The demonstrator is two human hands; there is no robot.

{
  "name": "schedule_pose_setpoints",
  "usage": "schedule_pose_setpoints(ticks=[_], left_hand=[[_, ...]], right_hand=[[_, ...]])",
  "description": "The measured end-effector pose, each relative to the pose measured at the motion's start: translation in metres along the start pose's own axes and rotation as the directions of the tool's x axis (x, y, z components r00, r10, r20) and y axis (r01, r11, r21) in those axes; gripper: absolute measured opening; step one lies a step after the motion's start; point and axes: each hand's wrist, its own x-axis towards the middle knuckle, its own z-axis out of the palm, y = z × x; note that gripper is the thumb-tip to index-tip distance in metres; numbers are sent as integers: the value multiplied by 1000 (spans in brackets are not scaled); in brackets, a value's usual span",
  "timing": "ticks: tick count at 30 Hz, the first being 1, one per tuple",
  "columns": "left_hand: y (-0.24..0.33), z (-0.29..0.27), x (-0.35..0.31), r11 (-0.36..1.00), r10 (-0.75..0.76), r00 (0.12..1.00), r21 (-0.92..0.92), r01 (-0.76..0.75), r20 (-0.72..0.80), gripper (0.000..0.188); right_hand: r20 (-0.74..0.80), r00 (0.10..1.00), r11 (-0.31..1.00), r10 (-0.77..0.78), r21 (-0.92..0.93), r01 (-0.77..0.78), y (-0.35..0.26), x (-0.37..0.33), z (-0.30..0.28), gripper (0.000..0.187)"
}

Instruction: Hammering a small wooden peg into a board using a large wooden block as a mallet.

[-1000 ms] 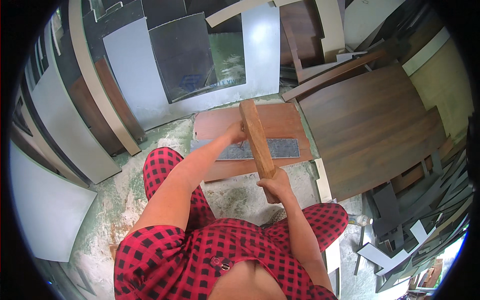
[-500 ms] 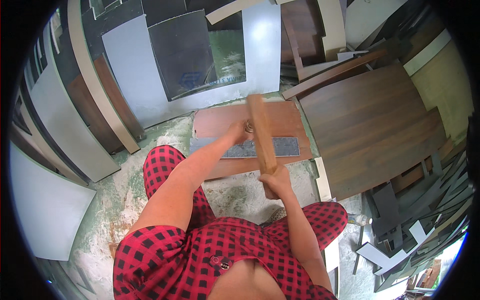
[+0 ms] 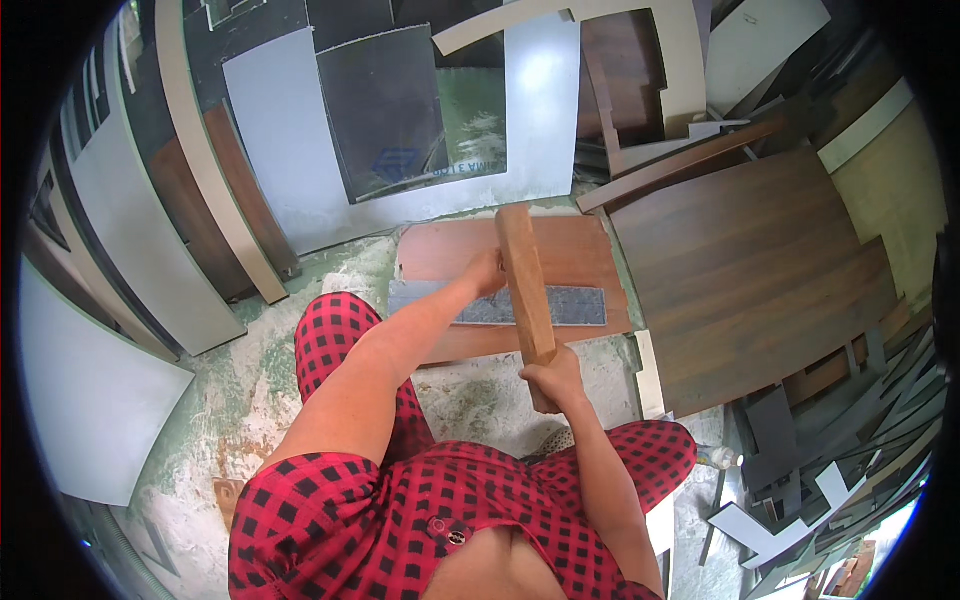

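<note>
A long, squared beam of brown wood (image 3: 530, 290) slanted over the work area, its upper end beside the left hand and its lower end in the right hand. The right hand (image 3: 558, 378) had its fingers clamped around the beam near that lower end, with a short stub showing below the fist. The left hand (image 3: 487, 271) was bent inward at the beam's left edge, toward the far end; the beam covered its fingertips, so whether those fingers were together, apart or closed on something could not be told.

Beneath both lay a narrow, rectangular grey strip (image 3: 575, 307), running left to right across a flat, reddish-brown wooden board (image 3: 440, 245). The beam crossed above the strip and the left forearm passed over its left part. The board rested on a blotched white-and-green floor (image 3: 490, 400), between the person's knees and a large white panel (image 3: 542, 120) with a wide cut-out.

To the right of the board stood a broad, dark brown wood-grain panel (image 3: 745, 280), and nearer the person a heap of grey and white offcuts (image 3: 830, 490). The person wore red-and-black checked clothing (image 3: 320, 510).
</note>
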Motion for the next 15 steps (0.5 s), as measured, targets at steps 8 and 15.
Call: schedule_pose_setpoints(ticks=[8,15], left_hand=[[4,-4,0,999,-19,999,27,18,27,46],[0,-5,-2,998,-31,999,-53,33,43,44]], right_hand=[[-37,994,812,-101,574,104,-50,-27,-18,34],[119,988,983,102,143,-119,-14,-3,-13,46]])
